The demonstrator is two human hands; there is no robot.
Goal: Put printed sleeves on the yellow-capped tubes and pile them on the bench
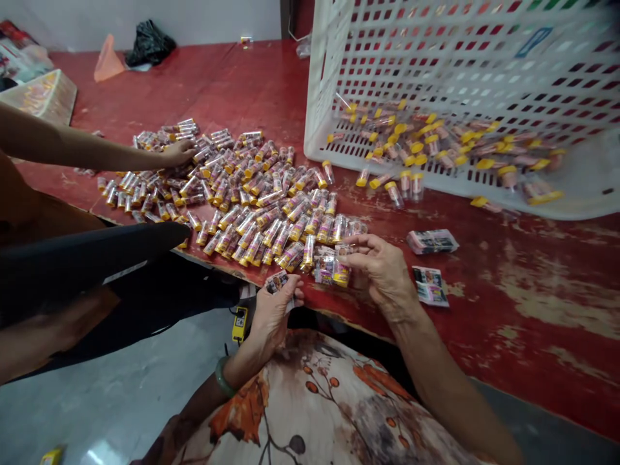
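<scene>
My left hand [272, 311] is curled just below the red table's [508, 278] front edge and holds a small stack of printed labels [277, 281]. My right hand [382, 266] rests on the table edge with its fingers pinched on small clear tubes [332, 267] that have printed wraps and yellow caps. A large heap of like tubes [242, 194] spreads over the table to the left of my hands. Two more label stacks [431, 241] [429, 285] lie right of my right hand.
A white plastic crate [436, 39] lies tipped on its side at the back right, with yellow-capped tubes [436, 145] spilling from it. Another person's arm and hand [177, 153] reach into the heap from the left. A black bag [149, 42] sits at the far back.
</scene>
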